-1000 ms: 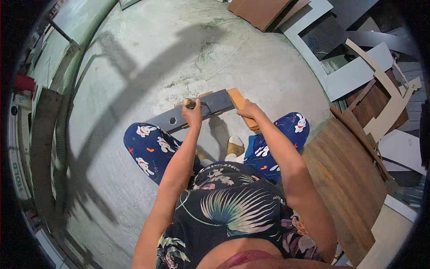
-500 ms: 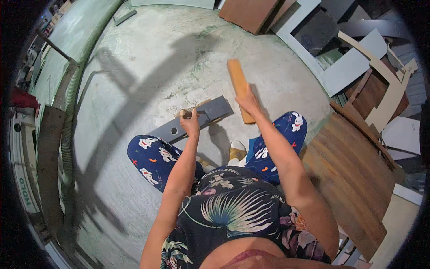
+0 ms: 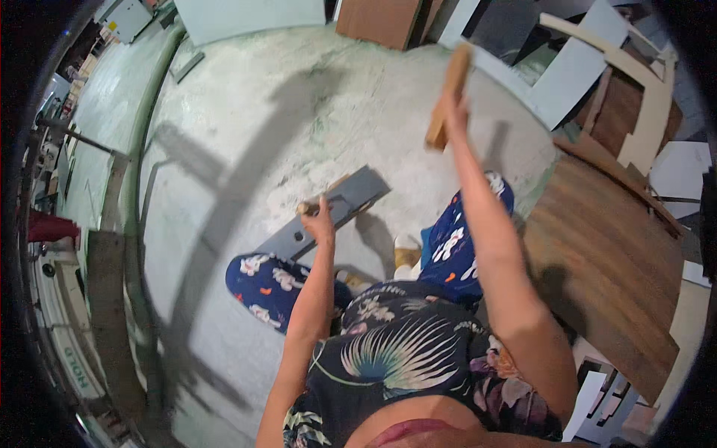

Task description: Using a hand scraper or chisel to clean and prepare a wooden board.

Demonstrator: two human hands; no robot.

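A grey board (image 3: 364,188) with a dark hole lies aslant between my knees, its lower left end by my left knee. My left hand (image 3: 321,225) is closed at the middle of the board round a wooden-handled tool (image 3: 305,208). Only the tool's pale handle end shows plainly; its working end is hidden. Out to the far right, my right hand (image 3: 453,112) grips a long wooden block (image 3: 458,66), raised and apart from the board. The right hand and block are slightly blurred.
To the right lies a brown wooden panel (image 3: 597,261); beyond it lean cut boards and a pale curved offcut (image 3: 646,142). A ribbed hose (image 3: 140,149) runs along the left, beside a long strip of board (image 3: 112,299). A small grey piece (image 3: 188,67) lies far left.
My right hand has swung up and to the right with the wooden block, away from the grey board. My left hand keeps its hold on the tool. The view has shifted slightly.
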